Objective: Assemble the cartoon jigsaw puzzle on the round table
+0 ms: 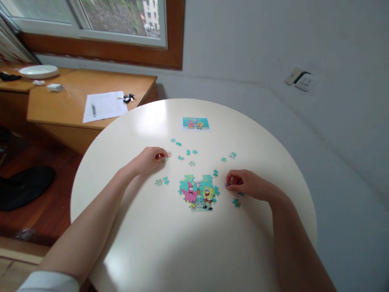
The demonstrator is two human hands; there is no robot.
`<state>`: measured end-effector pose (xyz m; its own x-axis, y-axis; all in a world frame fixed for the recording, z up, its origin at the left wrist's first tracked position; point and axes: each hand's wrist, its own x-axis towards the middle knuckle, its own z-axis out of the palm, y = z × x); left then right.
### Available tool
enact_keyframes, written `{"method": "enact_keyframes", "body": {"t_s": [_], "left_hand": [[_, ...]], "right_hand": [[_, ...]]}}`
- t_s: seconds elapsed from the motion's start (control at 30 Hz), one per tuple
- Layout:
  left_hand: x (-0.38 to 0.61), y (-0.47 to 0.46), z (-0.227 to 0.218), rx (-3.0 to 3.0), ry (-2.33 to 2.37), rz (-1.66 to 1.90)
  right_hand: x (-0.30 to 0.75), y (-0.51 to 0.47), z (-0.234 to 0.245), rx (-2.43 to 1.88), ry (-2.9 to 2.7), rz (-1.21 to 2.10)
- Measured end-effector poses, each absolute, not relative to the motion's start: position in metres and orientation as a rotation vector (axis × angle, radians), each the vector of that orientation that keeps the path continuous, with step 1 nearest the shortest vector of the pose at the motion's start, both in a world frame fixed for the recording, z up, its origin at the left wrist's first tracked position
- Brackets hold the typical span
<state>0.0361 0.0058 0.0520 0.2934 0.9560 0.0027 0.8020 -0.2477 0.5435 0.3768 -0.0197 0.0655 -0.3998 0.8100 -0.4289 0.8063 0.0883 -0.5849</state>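
A partly joined jigsaw puzzle (199, 194) with cartoon figures lies on the white round table (170, 251). To its upper left, my left hand (152, 157) is closed in a pinch at the tabletop, with a pale green puzzle piece (165, 159) at its fingertips. My right hand (247, 183) is just right of the puzzle, thumb and finger pinched on a small puzzle piece (227, 185) that is mostly covered. Another piece (241, 194) shows partly beneath that hand. A dark-patterned piece (236, 202) lies nearer to me.
Several loose pieces (188, 152) are scattered beyond the puzzle, and two (159, 182) lie left of it. A reference picture card (196, 124) rests farther back. On a wooden desk (69, 97) at left are a paper sheet (103, 106) and keys (129, 97). A wall (261, 48) stands behind.
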Motion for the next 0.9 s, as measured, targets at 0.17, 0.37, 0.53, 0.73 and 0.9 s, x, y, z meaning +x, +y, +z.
{"method": "enact_keyframes", "body": {"t_s": [0.17, 0.37, 0.53, 0.73, 0.9], "left_hand": [[0.0358, 0.0063, 0.0508, 2.119, 1.569, 0.477], [0.0354, 0.0052, 0.054, 2.13, 1.58, 0.478], [0.0365, 0.0063, 0.0533, 2.166, 1.574, 0.478], [0.0364, 0.008, 0.0495, 2.222, 1.552, 0.54], [0.0347, 0.0092, 0.0487, 2.218, 1.575, 0.611]], "right_hand": [[0.3763, -0.0196, 0.0658, -1.724, -2.313, 1.242], [0.3761, -0.0197, 0.0654, -1.711, -2.333, 1.236], [0.3755, -0.0204, 0.0666, -1.708, -2.332, 1.214], [0.376, -0.0191, 0.0635, -1.692, -2.343, 1.189], [0.3758, -0.0188, 0.0621, -1.703, -2.356, 1.156]]}}
